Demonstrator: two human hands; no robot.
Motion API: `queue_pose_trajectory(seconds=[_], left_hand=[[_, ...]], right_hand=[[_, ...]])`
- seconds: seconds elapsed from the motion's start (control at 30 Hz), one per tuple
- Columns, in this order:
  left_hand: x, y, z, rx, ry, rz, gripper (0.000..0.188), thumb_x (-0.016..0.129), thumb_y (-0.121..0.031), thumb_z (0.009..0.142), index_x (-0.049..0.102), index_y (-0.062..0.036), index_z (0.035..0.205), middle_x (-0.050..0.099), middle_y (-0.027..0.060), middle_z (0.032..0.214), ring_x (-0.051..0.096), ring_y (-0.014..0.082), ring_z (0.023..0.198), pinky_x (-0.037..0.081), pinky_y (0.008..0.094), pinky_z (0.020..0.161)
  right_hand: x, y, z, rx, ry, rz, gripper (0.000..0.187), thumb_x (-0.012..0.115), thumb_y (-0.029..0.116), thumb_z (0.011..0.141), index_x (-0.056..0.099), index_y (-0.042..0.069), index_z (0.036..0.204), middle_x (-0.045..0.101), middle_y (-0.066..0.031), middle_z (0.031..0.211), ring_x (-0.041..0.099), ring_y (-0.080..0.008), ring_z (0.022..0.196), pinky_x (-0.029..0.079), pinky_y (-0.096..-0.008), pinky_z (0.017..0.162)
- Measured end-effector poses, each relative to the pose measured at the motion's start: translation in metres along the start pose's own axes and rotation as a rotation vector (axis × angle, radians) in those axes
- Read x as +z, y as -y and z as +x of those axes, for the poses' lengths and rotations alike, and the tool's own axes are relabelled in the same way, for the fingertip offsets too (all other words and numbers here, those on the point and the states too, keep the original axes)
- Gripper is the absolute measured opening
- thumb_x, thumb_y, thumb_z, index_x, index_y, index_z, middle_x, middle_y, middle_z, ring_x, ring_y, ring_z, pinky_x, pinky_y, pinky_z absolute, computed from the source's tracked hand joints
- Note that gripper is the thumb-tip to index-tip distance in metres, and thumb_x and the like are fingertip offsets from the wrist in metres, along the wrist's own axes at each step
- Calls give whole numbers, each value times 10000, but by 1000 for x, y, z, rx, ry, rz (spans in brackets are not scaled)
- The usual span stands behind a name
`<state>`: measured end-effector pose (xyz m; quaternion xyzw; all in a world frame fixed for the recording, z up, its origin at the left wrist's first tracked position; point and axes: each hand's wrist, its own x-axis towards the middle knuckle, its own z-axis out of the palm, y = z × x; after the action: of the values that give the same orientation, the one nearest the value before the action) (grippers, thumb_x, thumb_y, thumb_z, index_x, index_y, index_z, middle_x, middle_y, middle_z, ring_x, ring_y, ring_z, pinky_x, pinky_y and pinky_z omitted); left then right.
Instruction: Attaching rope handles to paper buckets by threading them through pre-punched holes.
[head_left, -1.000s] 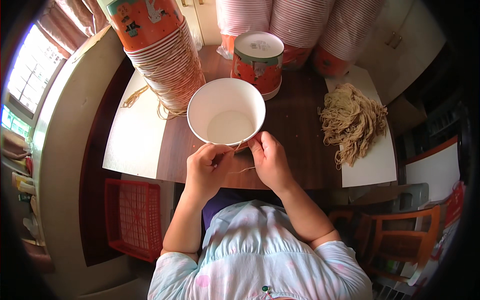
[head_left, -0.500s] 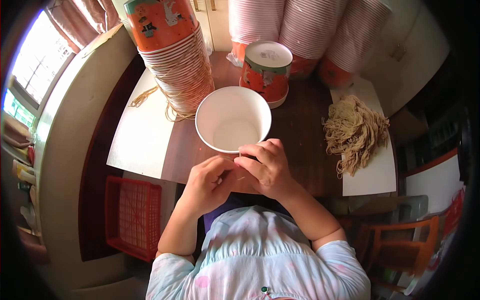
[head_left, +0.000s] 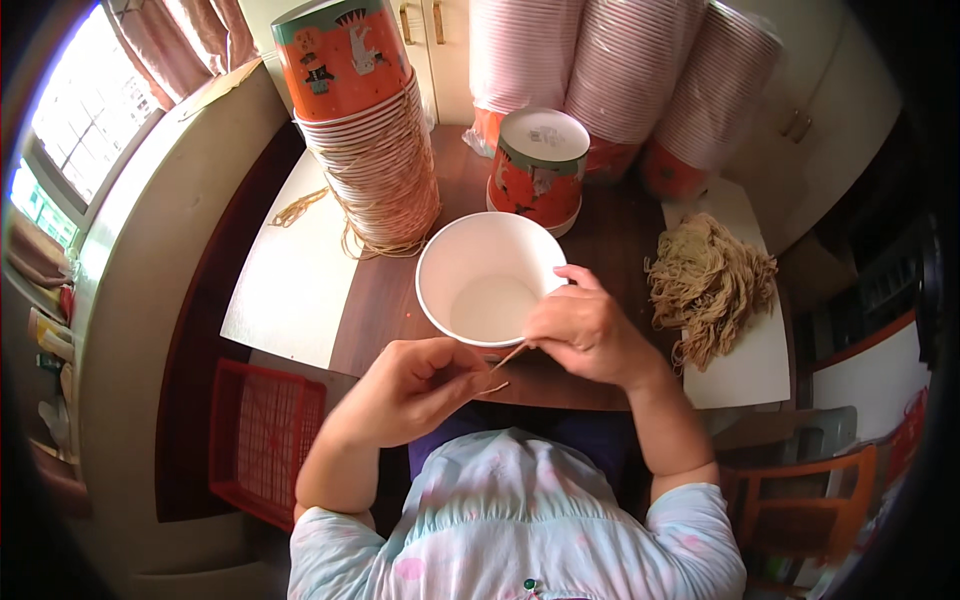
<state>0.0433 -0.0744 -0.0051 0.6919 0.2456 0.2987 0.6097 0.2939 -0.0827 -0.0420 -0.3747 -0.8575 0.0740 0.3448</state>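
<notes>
A large paper tub stands upright at the table's near edge, its white inside facing me. Just in front of its rim, a short piece of tan string runs taut between my hands. My left hand pinches it between thumb and fingers, and a loose end pokes out below the fingertips. At the tub's right side, my right hand pinches the other part of the string. Its index finger reaches up by the rim. Whether the string passes around the tub is hidden from here.
A tall stack of orange tubs wound with string rises at back left. An upturned tub stands behind mine, with wrapped tub stacks at the back. A heap of string lies right; a red crate sits below left.
My hands have moved apart, the right one up and rightward along the tub, drawing the string out between them. The view has shifted, so the table things appear lower.
</notes>
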Motion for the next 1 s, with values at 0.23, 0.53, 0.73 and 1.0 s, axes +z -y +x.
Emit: queue_pose_trajectory(seconds=[0.23, 0.53, 0.73, 1.0], left_hand=[[-78, -23, -1, -282, 31, 624, 150, 654, -145, 848, 662, 4, 858, 613, 38, 668, 542, 85, 614, 457, 251, 582], [-10, -46, 86, 18, 26, 439, 224, 649, -185, 862, 617, 34, 823, 543, 50, 627, 483, 78, 608, 432, 268, 568], [-34, -16, 94, -174, 175, 128, 241, 663, -254, 893, 668, -21, 830, 561, -41, 647, 483, 39, 585, 396, 202, 540], [-32, 7, 80, -265, 142, -12, 272, 644, -277, 905, 662, -14, 838, 583, -31, 692, 504, 40, 637, 411, 203, 576]], right_hand=[[-60, -23, -29, 144, 174, -59, 88, 710, 59, 714, 652, 106, 761, 669, 11, 828, 621, -201, 972, 360, -453, 1012], [-40, 12, 40, 542, 89, 1129, 566, 665, 182, 886, 402, -18, 1347, 604, -78, 1121, 573, -130, 1010, 455, -275, 893], [-58, -1, 37, 641, -89, 652, 194, 573, 152, 941, 654, -19, 900, 641, 13, 818, 557, -42, 776, 470, -220, 719], [-61, -24, 10, 506, 27, 96, 166, 647, 139, 842, 644, -1, 930, 643, -61, 976, 569, -137, 903, 464, -265, 762]])
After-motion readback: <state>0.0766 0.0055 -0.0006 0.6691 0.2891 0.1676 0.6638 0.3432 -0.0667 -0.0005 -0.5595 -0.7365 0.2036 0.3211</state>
